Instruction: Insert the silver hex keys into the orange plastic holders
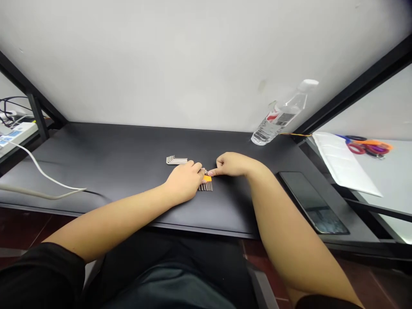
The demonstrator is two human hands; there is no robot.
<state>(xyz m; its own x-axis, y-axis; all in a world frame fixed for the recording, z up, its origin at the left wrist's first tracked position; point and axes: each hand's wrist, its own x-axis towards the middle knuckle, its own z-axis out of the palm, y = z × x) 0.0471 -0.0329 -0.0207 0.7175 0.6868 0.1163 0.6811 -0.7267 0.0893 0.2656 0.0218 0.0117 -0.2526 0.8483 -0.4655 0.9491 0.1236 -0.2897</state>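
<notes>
On the dark desk, my left hand is closed over the left part of an orange holder. Several thin metal keys stick out of the holder toward the desk's front edge. My right hand has its fingers curled, with one digit stretched to the holder's upper right side, touching the metal ends there. A group of L-shaped metal keys lies just beyond my left hand, to its upper left. My left fingertips partly hide the holder.
A water bottle stands at the back right, against the wall. A black phone lies right of my right forearm. White cables cross the left side. Scissors and a white pouch are beyond the desk's right edge.
</notes>
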